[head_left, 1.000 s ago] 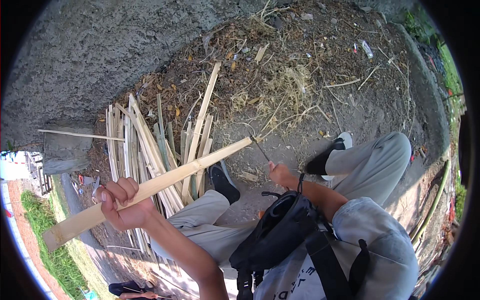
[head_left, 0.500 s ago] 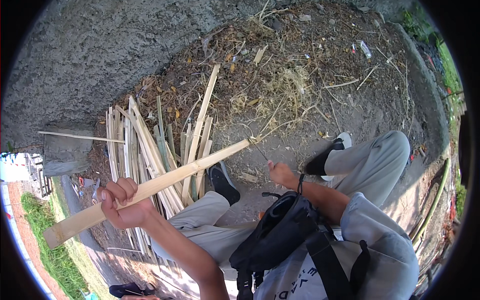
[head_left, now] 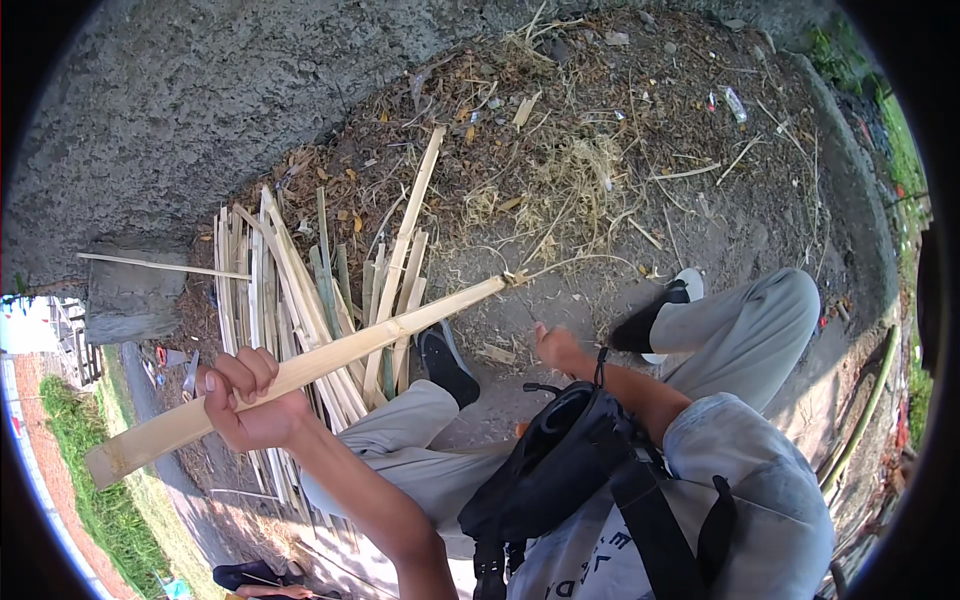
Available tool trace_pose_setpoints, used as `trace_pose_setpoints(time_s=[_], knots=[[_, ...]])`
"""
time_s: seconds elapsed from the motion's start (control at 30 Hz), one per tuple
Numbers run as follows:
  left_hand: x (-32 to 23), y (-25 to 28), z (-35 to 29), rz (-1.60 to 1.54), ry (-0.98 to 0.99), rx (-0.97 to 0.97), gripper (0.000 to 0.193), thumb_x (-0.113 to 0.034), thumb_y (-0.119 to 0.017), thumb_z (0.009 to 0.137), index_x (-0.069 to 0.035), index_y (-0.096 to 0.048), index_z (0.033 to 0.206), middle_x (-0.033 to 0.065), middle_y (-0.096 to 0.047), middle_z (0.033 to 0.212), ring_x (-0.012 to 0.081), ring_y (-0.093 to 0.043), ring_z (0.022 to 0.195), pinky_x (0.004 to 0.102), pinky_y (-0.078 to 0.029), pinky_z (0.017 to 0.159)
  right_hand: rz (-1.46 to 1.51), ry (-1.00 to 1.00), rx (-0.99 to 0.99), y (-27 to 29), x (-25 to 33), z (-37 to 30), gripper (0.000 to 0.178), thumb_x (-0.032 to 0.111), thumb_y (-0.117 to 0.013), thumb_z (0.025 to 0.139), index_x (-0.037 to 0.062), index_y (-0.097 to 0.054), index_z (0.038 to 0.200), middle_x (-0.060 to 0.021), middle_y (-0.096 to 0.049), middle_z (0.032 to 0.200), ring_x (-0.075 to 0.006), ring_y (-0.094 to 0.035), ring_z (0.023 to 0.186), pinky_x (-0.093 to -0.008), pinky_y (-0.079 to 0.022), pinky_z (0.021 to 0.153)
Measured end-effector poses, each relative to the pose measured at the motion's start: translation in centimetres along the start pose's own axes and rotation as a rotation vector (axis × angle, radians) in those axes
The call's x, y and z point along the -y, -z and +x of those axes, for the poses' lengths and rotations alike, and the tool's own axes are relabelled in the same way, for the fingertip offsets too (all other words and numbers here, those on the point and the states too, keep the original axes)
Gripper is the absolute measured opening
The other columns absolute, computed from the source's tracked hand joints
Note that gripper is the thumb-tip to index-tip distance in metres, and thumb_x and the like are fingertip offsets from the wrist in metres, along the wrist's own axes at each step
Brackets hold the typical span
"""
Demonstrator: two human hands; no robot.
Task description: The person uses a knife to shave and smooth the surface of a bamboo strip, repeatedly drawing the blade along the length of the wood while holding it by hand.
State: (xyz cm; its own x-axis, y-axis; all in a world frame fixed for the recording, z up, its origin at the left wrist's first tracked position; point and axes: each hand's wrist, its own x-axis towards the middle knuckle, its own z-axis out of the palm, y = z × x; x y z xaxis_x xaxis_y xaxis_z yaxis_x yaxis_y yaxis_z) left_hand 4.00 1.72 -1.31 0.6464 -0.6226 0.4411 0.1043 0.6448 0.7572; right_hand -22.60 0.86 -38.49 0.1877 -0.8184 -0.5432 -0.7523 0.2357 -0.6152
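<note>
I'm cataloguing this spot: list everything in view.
Long flat wooden strip: one, yellowish, mid-left
Thin blurred tool: one, dark, centre
Slender wooden strips: many, pale, piled left
Curled fibrous shavings: many, straw, upper centre
Rough cement wall: one, grey, upper left
Plastic item: one, clear, upper right
Grass: patch, green, lower left
Fabric bag: one, black, lower centre
Shoes: two, black, on feet
Left hand: one, bare, gripping long strip
Right hand: one, bare, centre

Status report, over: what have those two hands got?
Left hand gripping pale slat. Right hand closed on thin blade, blurred. Curled shaving at slat's far tip. Slat pile lies underneath.
</note>
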Motion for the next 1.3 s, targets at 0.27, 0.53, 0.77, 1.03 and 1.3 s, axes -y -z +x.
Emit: trace_pose_setpoints(time_s=[0.27,0.53,0.77,1.03,1.3], knots=[[-0.2,1.3,0.0,-0.009,-0.009,-0.001,0.030,-0.012,-0.047,0.084,-0.015,-0.029,0.061,-0.0013,-0.024,0.049,0.0075,-0.021,0.041,0.0229,-0.017,0.040,0.026,-0.010,0.049,1.4,2.5,-0.3,0.066,0.047,-0.032,0.093,-0.0074,-0.065,0.075,-0.0332,-0.059,0.077,-0.0501,-0.058,0.084,-0.0507,-0.047,0.079],[0.0,1.3,0.1,-0.024,0.015,-0.024,0.032,-0.013,-0.048,0.084,-0.015,-0.027,0.060,-0.0013,-0.025,0.049,0.0076,-0.021,0.041,0.0229,-0.017,0.041,-0.067,-0.132,0.018,0.5,-0.4,-0.3,0.068,0.049,-0.032,0.092,-0.0088,-0.064,0.075,-0.0338,-0.058,0.076,-0.0515,-0.057,0.082,-0.0516,-0.046,0.080],[0.5,0.5,0.3,0.005,-0.091,-0.172,0.032,-0.019,-0.047,0.086,-0.015,-0.028,0.061,-0.0017,-0.024,0.049,0.0082,-0.019,0.041,0.0231,-0.015,0.040,0.043,-0.070,0.042,2.7,4.9,-1.3,0.071,0.051,-0.031,0.092,-0.0091,-0.064,0.075,-0.0350,-0.058,0.077,-0.0500,-0.058,0.084,-0.0506,-0.046,0.081],[-0.1,0.9,-0.2,-0.124,0.062,0.208,0.027,-0.018,-0.047,0.083,-0.015,-0.029,0.064,-0.0014,-0.026,0.050,0.0087,-0.021,0.042,0.0251,-0.018,0.043,0.170,0.331,0.114,4.6,11.4,-3.7,0.070,0.051,-0.029,0.093,-0.0073,-0.064,0.078,-0.0318,-0.060,0.079,-0.0485,-0.059,0.080,-0.0493,-0.048,0.077],[0.2,0.6,-0.4,-0.165,0.094,0.277,0.025,-0.012,-0.050,0.078,-0.014,-0.029,0.065,-0.0018,-0.026,0.050,0.0084,-0.020,0.041,0.0260,-0.017,0.043,0.203,-0.019,0.163,2.9,8.1,-2.3,0.068,0.048,-0.029,0.094,-0.0080,-0.064,0.078,-0.0332,-0.058,0.077,-0.0488,-0.058,0.079,-0.0508,-0.047,0.076]])
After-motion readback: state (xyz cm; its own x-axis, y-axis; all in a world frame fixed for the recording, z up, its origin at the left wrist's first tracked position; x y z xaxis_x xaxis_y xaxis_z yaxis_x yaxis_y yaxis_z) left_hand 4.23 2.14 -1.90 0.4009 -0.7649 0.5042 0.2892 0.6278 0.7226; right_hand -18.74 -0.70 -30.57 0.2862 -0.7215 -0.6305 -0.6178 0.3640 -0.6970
